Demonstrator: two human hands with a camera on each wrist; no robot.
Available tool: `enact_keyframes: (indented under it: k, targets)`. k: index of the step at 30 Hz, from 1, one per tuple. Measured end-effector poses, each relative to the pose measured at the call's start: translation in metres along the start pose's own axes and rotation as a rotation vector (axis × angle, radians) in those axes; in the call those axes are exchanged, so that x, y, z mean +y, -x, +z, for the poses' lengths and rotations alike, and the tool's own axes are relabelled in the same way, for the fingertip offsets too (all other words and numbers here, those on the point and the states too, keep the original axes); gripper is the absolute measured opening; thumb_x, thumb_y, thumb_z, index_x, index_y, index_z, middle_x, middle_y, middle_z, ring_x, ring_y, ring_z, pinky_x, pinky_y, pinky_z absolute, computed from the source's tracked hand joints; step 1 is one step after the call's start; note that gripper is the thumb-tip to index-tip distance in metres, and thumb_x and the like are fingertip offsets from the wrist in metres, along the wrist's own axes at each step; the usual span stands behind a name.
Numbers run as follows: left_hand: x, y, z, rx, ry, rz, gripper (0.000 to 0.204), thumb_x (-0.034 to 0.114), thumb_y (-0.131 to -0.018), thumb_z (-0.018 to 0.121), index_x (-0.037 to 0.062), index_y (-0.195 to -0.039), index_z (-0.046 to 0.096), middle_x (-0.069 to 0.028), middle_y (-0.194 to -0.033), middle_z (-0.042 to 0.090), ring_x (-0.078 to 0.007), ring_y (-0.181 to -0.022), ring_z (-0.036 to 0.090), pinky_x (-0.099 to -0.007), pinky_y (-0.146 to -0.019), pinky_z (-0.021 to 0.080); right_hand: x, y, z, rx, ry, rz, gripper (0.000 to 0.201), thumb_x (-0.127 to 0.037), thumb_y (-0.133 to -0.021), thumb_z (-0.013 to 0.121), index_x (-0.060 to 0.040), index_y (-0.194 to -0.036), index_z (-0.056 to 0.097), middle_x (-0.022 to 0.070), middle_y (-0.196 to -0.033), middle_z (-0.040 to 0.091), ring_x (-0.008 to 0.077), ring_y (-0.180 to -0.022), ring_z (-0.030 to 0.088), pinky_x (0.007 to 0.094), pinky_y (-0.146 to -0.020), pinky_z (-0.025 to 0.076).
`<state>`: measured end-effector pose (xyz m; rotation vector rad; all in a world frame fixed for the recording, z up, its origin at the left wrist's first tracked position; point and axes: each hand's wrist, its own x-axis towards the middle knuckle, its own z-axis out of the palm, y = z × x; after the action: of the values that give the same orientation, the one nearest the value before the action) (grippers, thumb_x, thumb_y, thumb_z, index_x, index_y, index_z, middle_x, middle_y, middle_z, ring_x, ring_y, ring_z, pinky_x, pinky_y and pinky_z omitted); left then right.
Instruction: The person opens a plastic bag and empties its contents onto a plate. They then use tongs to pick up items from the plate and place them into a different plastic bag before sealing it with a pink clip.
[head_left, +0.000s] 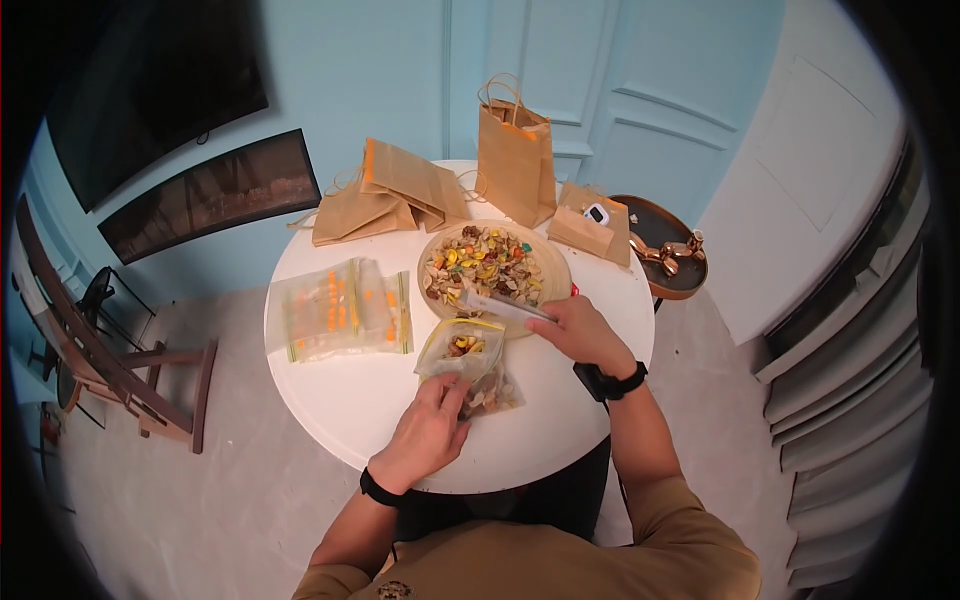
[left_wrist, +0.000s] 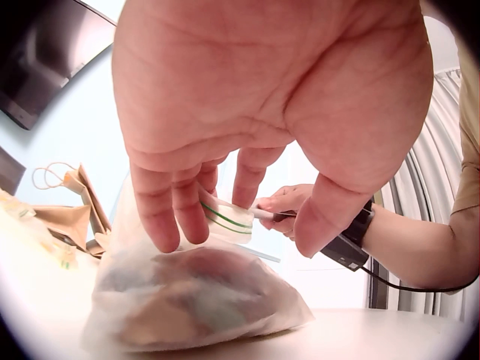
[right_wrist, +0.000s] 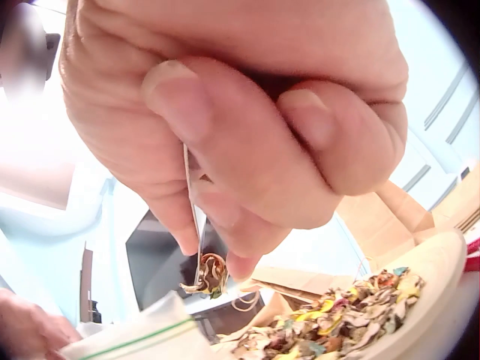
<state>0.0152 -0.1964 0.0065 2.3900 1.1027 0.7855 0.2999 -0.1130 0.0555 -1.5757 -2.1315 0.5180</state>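
Observation:
My left hand (head_left: 432, 430) grips the near side of a clear zip bag (head_left: 510, 392), its fingers at the open mouth. Coloured dried petals show inside the bag, which sits on the white table, and a green zip line runs along its lip in the left wrist view. Above the bag's far edge, my right hand (head_left: 585, 332) holds metal tongs (head_left: 505, 307) with curled fingers. At their tip is a small clump of dried petals (right_wrist: 212, 276). Just beyond stands a round pale wooden bowl (head_left: 556, 283) heaped with potpourri (head_left: 478, 262).
Flat zip bags (head_left: 325, 310) with orange print lie on the left of the table (head_left: 345, 400). Brown paper bags (head_left: 515, 165) stand and lie along the far side. A small white device (head_left: 597, 214) rests on one at right. Beyond is a dark round side tray (head_left: 650, 215) with copper-coloured objects.

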Motion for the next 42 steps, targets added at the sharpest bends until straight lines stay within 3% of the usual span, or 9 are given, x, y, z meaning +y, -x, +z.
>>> enact_keyframes:
  k: [5, 8, 11, 14, 26, 30, 35, 42]
  targets:
    - [-0.001, 0.001, -0.001, 0.007, 0.002, -0.009, 0.063, 0.002, -0.076, 0.075, -0.0007, -0.133, 0.049, -0.0226, -0.130, 0.048, -0.0405, -0.115, 0.055, -0.0418, -0.095, 0.051, -0.021, 0.032, 0.002, -0.076, -0.047, -0.072, 0.032, -0.036, -0.090, 0.069, -0.0036, -0.088, 0.070, 0.0197, -0.070, 0.064, 0.0387, -0.068, 0.062, 0.0418, -0.060, 0.048]
    - [0.000, 0.000, -0.001, 0.007, 0.004, -0.012, 0.063, 0.002, -0.076, 0.075, -0.0011, -0.133, 0.049, -0.0225, -0.130, 0.048, -0.0407, -0.115, 0.055, -0.0419, -0.095, 0.051, -0.015, 0.036, 0.005, -0.075, -0.040, 0.017, 0.030, -0.033, -0.090, 0.072, -0.0034, -0.092, 0.071, 0.0194, -0.069, 0.064, 0.0334, -0.063, 0.062, 0.0385, -0.058, 0.048]
    - [0.000, 0.000, -0.001, 0.020, -0.010, -0.004, 0.063, 0.002, -0.076, 0.075, -0.0015, -0.133, 0.049, -0.0225, -0.130, 0.048, -0.0410, -0.114, 0.055, -0.0420, -0.095, 0.051, -0.003, 0.039, 0.007, 0.043, -0.254, -0.016, 0.029, -0.027, -0.091, 0.073, 0.0007, -0.088, 0.069, 0.0059, -0.056, 0.054, 0.0123, -0.054, 0.047, 0.0301, -0.052, 0.039]
    - [0.001, 0.000, -0.001, 0.044, -0.023, 0.004, 0.061, 0.001, -0.076, 0.075, -0.0019, -0.132, 0.050, -0.0218, -0.129, 0.049, -0.0402, -0.113, 0.056, -0.0419, -0.095, 0.051, 0.000, 0.043, 0.003, 0.093, -0.361, 0.049, 0.028, -0.026, -0.092, 0.072, 0.0013, -0.088, 0.069, 0.0000, -0.058, 0.052, 0.0069, -0.059, 0.042, 0.0268, -0.052, 0.037]
    - [-0.002, -0.019, -0.004, 0.267, -0.086, -0.156, 0.029, 0.001, -0.080, 0.070, 0.0005, -0.109, 0.067, -0.0177, -0.096, 0.059, -0.0365, -0.090, 0.061, -0.0439, -0.074, 0.053, 0.033, 0.098, 0.018, 0.098, -0.324, 0.249, 0.027, -0.025, -0.089, 0.075, 0.0013, -0.088, 0.070, 0.0019, -0.058, 0.054, 0.0076, -0.058, 0.045, 0.0270, -0.053, 0.040]
    - [-0.002, -0.024, -0.006, 0.384, -0.079, -0.156, 0.022, 0.000, -0.082, 0.069, 0.0009, -0.104, 0.068, -0.0174, -0.092, 0.060, -0.0367, -0.084, 0.062, -0.0437, -0.072, 0.052, 0.033, 0.111, 0.015, 0.013, -0.140, 0.232, 0.028, -0.027, -0.085, 0.077, 0.0001, -0.088, 0.070, 0.0095, -0.060, 0.060, 0.0165, -0.054, 0.054, 0.0307, -0.054, 0.044]
    - [-0.005, -0.020, -0.008, 0.316, -0.026, -0.164, 0.014, -0.001, -0.082, 0.068, -0.0004, -0.096, 0.067, -0.0173, -0.091, 0.060, -0.0373, -0.083, 0.063, -0.0424, -0.071, 0.052, 0.043, 0.110, 0.034, 0.056, 0.045, 0.087, 0.030, -0.030, -0.082, 0.078, -0.0017, -0.088, 0.071, 0.0155, -0.065, 0.064, 0.0287, -0.057, 0.063, 0.0356, -0.056, 0.049]
    - [-0.005, -0.002, 0.003, 0.283, 0.023, -0.046, 0.015, -0.005, -0.080, 0.067, 0.0007, -0.094, 0.068, -0.0175, -0.092, 0.060, -0.0359, -0.082, 0.062, -0.0401, -0.072, 0.052, 0.042, 0.096, 0.018, 0.204, -0.050, 0.189, 0.029, -0.028, -0.083, 0.078, -0.0019, -0.094, 0.071, 0.0162, -0.069, 0.068, 0.0308, -0.060, 0.066, 0.0353, -0.060, 0.051]
